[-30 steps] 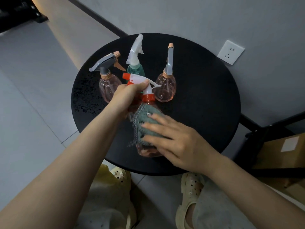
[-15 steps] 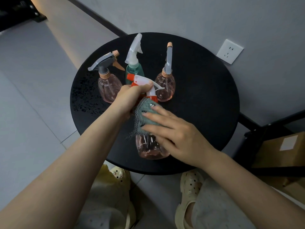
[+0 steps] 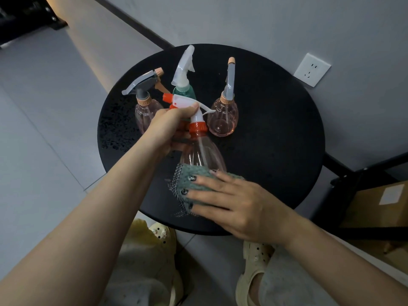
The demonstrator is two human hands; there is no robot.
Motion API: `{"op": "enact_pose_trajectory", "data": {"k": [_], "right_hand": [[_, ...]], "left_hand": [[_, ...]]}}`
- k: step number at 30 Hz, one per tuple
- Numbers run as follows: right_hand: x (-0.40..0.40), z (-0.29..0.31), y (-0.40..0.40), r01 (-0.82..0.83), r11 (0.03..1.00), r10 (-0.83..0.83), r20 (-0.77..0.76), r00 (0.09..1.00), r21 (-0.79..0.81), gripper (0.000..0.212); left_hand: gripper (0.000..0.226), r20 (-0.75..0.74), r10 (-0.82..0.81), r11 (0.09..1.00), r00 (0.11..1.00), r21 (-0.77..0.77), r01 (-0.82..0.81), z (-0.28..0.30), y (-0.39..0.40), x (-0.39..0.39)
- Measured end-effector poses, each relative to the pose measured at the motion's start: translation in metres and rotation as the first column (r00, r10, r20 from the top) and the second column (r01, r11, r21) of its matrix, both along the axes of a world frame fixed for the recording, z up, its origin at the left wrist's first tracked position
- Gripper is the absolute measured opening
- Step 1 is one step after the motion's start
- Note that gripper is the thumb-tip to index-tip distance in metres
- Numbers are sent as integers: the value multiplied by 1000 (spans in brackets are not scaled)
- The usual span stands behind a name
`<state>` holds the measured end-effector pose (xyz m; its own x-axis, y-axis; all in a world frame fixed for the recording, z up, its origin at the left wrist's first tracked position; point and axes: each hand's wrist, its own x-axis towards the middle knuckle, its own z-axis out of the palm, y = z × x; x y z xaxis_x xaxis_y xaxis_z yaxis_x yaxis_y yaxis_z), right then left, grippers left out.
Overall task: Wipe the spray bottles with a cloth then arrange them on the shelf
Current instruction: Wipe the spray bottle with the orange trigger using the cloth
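My left hand (image 3: pixel 171 127) grips the white-and-red trigger head of a clear pink spray bottle (image 3: pixel 202 155), held tilted over the round black table (image 3: pixel 276 133). My right hand (image 3: pixel 229 202) wraps a grey-green cloth (image 3: pixel 194 184) around the bottle's lower body, hiding its base. Three more bottles stand at the table's back: a pink one with a grey trigger (image 3: pixel 144 111), a green one with a white trigger (image 3: pixel 184 85), and a pink one with a slim grey nozzle (image 3: pixel 224 120).
A white wall socket (image 3: pixel 312 69) sits on the grey wall behind the table. A black frame with a cardboard box (image 3: pixel 379 208) stands at the right. My legs and pale clogs (image 3: pixel 254 268) are below the table edge.
The cloth and my right hand slid down from the bottle's neck and shoulder to its lower body, uncovering the clear upper part. My left hand kept its grip on the trigger head.
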<state>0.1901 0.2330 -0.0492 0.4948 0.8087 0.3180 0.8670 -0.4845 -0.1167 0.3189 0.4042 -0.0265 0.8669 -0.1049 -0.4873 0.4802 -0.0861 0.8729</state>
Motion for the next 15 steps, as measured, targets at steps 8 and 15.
{"op": "enact_pose_trajectory", "data": {"k": [8, 15], "right_hand": [[15, 8, -1, 192, 966, -152, -222, 963, 171, 29], [21, 8, 6, 509, 762, -191, -612, 768, 401, 38]], "left_hand": [[53, -11, 16, 999, 1000, -50, -17, -3, -9, -2], [52, -17, -29, 992, 999, -126, 27, -6, -10, -4]]}}
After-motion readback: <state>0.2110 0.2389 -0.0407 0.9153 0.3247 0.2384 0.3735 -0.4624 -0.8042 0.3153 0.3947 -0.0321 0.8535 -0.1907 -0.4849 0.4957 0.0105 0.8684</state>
